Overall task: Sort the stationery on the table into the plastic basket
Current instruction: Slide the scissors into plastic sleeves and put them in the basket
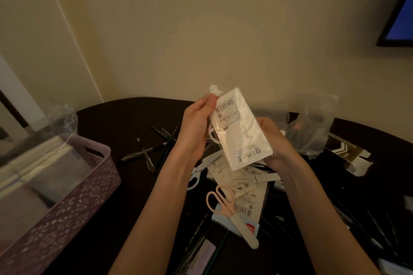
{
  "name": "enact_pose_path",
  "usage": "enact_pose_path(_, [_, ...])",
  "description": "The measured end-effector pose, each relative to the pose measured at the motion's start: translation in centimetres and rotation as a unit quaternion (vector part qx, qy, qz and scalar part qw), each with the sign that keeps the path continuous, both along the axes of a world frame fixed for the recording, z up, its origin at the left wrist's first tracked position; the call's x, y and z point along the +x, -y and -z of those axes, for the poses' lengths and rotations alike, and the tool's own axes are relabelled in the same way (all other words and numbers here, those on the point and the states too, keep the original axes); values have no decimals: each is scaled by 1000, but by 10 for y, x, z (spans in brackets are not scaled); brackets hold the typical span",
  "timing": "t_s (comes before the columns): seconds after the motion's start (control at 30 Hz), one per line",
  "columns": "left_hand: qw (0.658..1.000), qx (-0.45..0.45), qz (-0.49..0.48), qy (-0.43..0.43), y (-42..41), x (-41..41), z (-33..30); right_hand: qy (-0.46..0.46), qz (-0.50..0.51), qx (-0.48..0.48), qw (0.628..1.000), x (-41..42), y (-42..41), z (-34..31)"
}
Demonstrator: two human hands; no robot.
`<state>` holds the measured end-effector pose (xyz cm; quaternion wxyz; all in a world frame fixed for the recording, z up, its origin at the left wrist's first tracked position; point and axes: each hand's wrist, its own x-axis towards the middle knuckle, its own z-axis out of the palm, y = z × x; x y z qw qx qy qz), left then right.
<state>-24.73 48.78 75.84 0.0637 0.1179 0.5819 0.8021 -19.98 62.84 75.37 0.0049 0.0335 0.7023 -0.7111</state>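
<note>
I hold a white packet (240, 131) with a barcode label, wrapped in clear plastic, up over the dark table (125, 116). My left hand (196, 125) grips its upper left edge, thumb near the top corner. My right hand (274, 143) cups its lower right end from behind. The purple plastic basket (73, 196) stands at the left with several flat packets inside. Below my hands lie pink-handled scissors (225, 207), white-handled scissors (196, 174) and more white packets (243, 187). Black pens (145, 154) are scattered on the table.
Crumpled clear plastic wrap (310, 127) lies at the right behind my right hand, with a torn cardboard pack (350, 154) beside it. More dark pens (366, 225) spread at the lower right. A screen (400, 11) hangs on the wall at upper right.
</note>
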Motion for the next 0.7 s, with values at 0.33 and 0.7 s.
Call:
enact_pose_path(0.33, [980, -137, -137, -39, 34, -15, 1, 64, 118, 12, 991, -5, -35, 2])
enact_pose_path(0.7, [943, -316, -73, -72, 39, -20, 7, -199, 75, -121, 970, 11, -13, -25])
